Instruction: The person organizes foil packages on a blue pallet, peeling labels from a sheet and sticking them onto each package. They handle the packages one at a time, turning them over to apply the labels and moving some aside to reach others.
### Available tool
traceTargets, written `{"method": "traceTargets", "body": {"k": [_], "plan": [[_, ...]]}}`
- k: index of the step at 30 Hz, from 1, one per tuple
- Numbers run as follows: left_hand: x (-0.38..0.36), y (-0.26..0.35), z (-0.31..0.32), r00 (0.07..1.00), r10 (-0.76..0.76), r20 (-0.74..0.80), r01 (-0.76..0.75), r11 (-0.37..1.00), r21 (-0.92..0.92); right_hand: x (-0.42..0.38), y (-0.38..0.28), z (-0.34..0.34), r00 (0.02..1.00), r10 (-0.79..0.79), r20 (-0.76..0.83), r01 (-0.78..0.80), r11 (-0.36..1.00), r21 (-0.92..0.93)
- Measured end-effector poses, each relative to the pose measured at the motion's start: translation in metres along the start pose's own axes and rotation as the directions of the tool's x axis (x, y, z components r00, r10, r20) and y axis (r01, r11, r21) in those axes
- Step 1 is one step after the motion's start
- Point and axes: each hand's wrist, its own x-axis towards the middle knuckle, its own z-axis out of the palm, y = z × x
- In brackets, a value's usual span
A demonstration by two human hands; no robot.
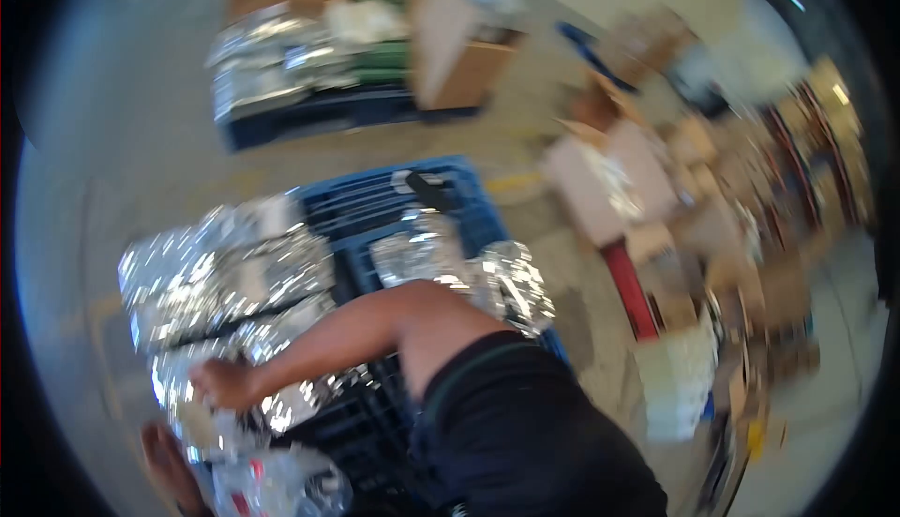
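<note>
My right arm, in a black sleeve, stretches across the blue plastic pallet. At its end my right hand has its fingers curled in at the upper part of a silver foil package. My left hand is low at the left, beside the same package's lower left edge; motion smears its fingers. Just below lies a clear plastic bundle with red marks. More shiny silver packages are stacked on the pallet's left half. Others sit beyond my forearm, and a black item lies near the far corner.
Behind stands a dark blue pallet with silver packages, green items and a cardboard box. Open cartons and piled boxes fill the right side. A white stack stands at the lower right.
</note>
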Motion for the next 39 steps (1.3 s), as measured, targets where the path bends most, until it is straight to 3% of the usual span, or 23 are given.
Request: {"method": "traceTargets", "body": {"k": [2, 5, 7, 8, 10, 12, 15, 18, 19, 20, 22, 23, 25, 26, 27, 28, 29, 30, 31, 32, 33, 38, 39], "plan": [[0.010, 0.044, 0.030, 0.997, 0.038, 0.074, -0.036, 0.999, -0.032, -0.001, -0.014, -0.011, 0.993, 0.111, -0.028, -0.112, 0.993, -0.022], [0.008, 0.137, 0.067, 0.969, 0.077, 0.234, -0.115, 0.981, 0.155, -0.001, -0.037, -0.024, 1.000, 0.019, 0.009, -0.020, 0.999, 0.036], [0.027, 0.147, 0.082, 0.948, 0.185, 0.258, -0.220, 0.969, 0.112, -0.001, -0.052, -0.031, 0.997, 0.029, -0.074, -0.027, 0.999, 0.034], [0.033, 0.149, 0.085, 0.972, 0.115, 0.206, -0.141, 0.983, 0.118, -0.001, -0.054, -0.036, 0.989, 0.060, -0.133, -0.048, 0.994, 0.095], [0.094, 0.053, 0.066, 0.913, 0.366, 0.182, -0.392, 0.911, 0.133, 0.012, -0.023, -0.033, 0.967, 0.056, -0.250, -0.048, 0.998, 0.039], [0.089, 0.104, 0.074, 0.924, 0.306, 0.229, -0.340, 0.932, 0.126, 0.014, -0.009, -0.047, 0.954, 0.149, -0.262, -0.106, 0.979, 0.173], [0.081, 0.166, 0.088, 0.936, 0.224, 0.270, -0.346, 0.715, 0.608, 0.005, -0.018, -0.086, 0.907, 0.154, -0.392, -0.110, 0.985, 0.131], [0.135, 0.131, 0.077, 0.890, 0.288, 0.354, -0.438, 0.756, 0.486, -0.012, -0.045, -0.129, 0.732, 0.517, -0.445, -0.302, 0.830, 0.469], [0.150, 0.126, 0.079, 0.947, 0.141, 0.289, -0.225, 0.933, 0.281, 0.007, -0.005, -0.120, 0.630, 0.551, -0.547, -0.255, 0.812, 0.525], [0.166, 0.121, 0.080, 0.940, 0.143, 0.309, -0.233, 0.932, 0.278, 0.003, -0.002, -0.127, 0.614, 0.557, -0.559, -0.254, 0.810, 0.528], [0.183, 0.126, 0.091, 0.879, 0.361, 0.311, -0.401, 0.913, 0.073, -0.008, -0.001, -0.150, 0.617, 0.605, -0.503, -0.222, 0.747, 0.626], [0.179, 0.132, 0.100, 0.889, 0.390, 0.239, -0.433, 0.885, 0.170, -0.014, 0.001, -0.158, 0.628, 0.632, -0.454, -0.303, 0.736, 0.606], [0.270, 0.016, 0.074, 0.813, 0.529, 0.244, -0.575, 0.798, 0.184, -0.022, 0.010, -0.175, 0.748, 0.606, -0.270, -0.345, 0.703, 0.623], [0.208, 0.080, 0.079, 0.728, 0.556, 0.401, -0.684, 0.631, 0.368, -0.033, 0.016, -0.181, 0.868, 0.444, -0.224, -0.326, 0.848, 0.419], [0.169, 0.104, 0.098, 0.743, 0.618, 0.256, -0.658, 0.745, 0.112, -0.027, 0.061, -0.167, 0.857, 0.478, -0.192, -0.232, 0.692, 0.684], [0.151, 0.139, 0.111, 0.441, 0.835, 0.329, -0.866, 0.300, 0.400, -0.034, 0.043, -0.181, 0.936, -0.154, -0.317, 0.225, 0.953, 0.201], [0.127, 0.180, 0.122, 0.369, 0.873, 0.318, -0.887, 0.229, 0.402, -0.035, 0.024, -0.190, 0.961, 0.238, -0.143, -0.140, 0.861, 0.489], [0.125, 0.201, 0.134, 0.284, 0.911, 0.299, -0.920, 0.171, 0.353, -0.034, -0.027, -0.215, 0.872, 0.488, -0.024, -0.476, 0.860, 0.184], [0.122, 0.233, 0.142, 0.173, 0.948, 0.268, -0.963, 0.107, 0.246, -0.033, -0.019, -0.209, 0.877, 0.479, -0.035, -0.307, 0.614, 0.727], [0.125, 0.233, 0.137, 0.185, 0.939, 0.291, -0.965, 0.117, 0.236, -0.025, -0.040, -0.209, 0.804, 0.593, -0.040, -0.365, 0.546, 0.754], [0.131, 0.240, 0.139, 0.119, 0.972, 0.204, -0.975, 0.076, 0.209, -0.017, -0.036, -0.218, 0.886, 0.454, 0.094, -0.378, 0.589, 0.715], [0.135, 0.229, 0.113, 0.216, 0.970, 0.109, -0.945, 0.180, 0.274, 0.026, -0.108, -0.205, 0.874, 0.219, 0.433, -0.418, 0.793, 0.443], [0.136, 0.222, 0.104, 0.228, 0.970, 0.088, -0.934, 0.193, 0.301, 0.032, -0.093, -0.187, 0.932, -0.009, 0.362, -0.074, 0.974, 0.216]]}}
